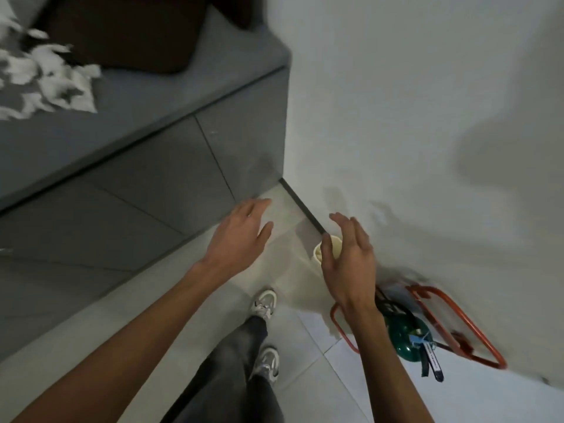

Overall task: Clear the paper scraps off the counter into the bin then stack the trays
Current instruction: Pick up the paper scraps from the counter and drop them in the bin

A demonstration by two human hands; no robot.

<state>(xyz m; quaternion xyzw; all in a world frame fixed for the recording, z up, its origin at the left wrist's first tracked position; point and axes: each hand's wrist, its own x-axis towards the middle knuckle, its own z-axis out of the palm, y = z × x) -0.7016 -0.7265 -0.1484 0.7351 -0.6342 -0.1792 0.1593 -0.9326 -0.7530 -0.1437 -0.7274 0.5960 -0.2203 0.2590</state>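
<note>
Both our hands empty, fingers spread: left hand (241,232), right hand (348,261) reaching over the cream bin (320,250) on the floor. Paper scraps (45,77) sit on the counter (183,96). Risk: a careless grab tips the bin.

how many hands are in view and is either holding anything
2, both empty and open. The left hand hovers over the floor by the counter base; the right hand reaches over the cream bin by the wall.
</note>
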